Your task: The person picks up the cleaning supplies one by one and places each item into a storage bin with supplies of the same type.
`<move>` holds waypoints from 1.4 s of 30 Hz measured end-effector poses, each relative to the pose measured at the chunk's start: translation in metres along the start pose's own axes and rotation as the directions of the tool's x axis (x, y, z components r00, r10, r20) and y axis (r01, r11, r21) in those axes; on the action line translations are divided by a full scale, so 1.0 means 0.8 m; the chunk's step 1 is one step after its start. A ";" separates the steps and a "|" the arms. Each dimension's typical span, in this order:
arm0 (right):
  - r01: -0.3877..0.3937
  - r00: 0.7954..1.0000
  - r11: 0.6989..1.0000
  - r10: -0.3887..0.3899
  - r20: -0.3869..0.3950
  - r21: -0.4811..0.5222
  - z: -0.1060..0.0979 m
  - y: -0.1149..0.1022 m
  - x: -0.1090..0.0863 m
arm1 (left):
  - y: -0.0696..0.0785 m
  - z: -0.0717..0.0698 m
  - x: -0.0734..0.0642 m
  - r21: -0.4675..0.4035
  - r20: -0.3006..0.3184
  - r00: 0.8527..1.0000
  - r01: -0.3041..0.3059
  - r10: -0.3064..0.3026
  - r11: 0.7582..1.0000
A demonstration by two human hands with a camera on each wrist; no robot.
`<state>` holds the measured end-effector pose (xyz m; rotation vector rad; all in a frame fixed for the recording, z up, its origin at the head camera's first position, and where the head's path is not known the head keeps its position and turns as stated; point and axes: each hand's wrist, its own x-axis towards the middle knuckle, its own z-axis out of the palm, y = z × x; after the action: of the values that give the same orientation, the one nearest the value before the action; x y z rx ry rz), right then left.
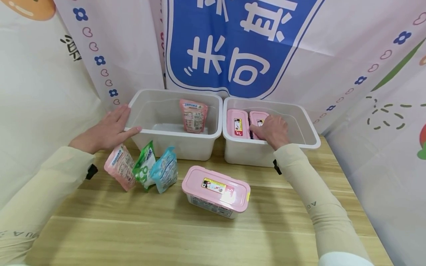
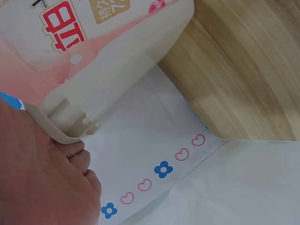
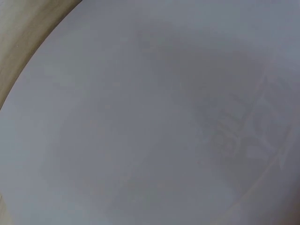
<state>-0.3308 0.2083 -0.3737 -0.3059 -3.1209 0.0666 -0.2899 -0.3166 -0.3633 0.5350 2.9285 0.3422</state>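
Observation:
My left hand (image 1: 111,129) rests on the left corner of the left white bin (image 1: 169,132), thumb and fingers spread along the rim. In the left wrist view, the fingertips touch the rim's underside. A pink pouch (image 1: 194,116) stands inside that bin. Inside the right white bin (image 1: 307,142), my right hand (image 1: 273,130) grips a pink-lidded box (image 1: 259,117), thumb at its left edge; the other fingers are mostly hidden. Left of it sits another pink-lidded box (image 1: 237,123). The right wrist view shows only the blurred bin wall (image 3: 117,117).
A third pink-lidded box (image 1: 216,189) lies on the wooden table (image 1: 159,232) in front of the bins. Near the left bin stand a pink pouch (image 1: 121,167), a green pouch (image 1: 145,166) and a blue pouch (image 1: 165,170). Printed cloth (image 1: 133,48) hangs behind.

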 end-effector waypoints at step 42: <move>-0.030 0.994 0.998 0.023 0.111 0.061 -0.009 0.005 -0.004 | 0.003 -0.001 -0.002 0.014 -0.001 1.000 0.000 0.000 1.000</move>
<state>-0.3269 0.2120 -0.3667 -0.3552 -3.2157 0.1874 -0.2876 -0.3154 -0.3620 0.5375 2.9337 0.3220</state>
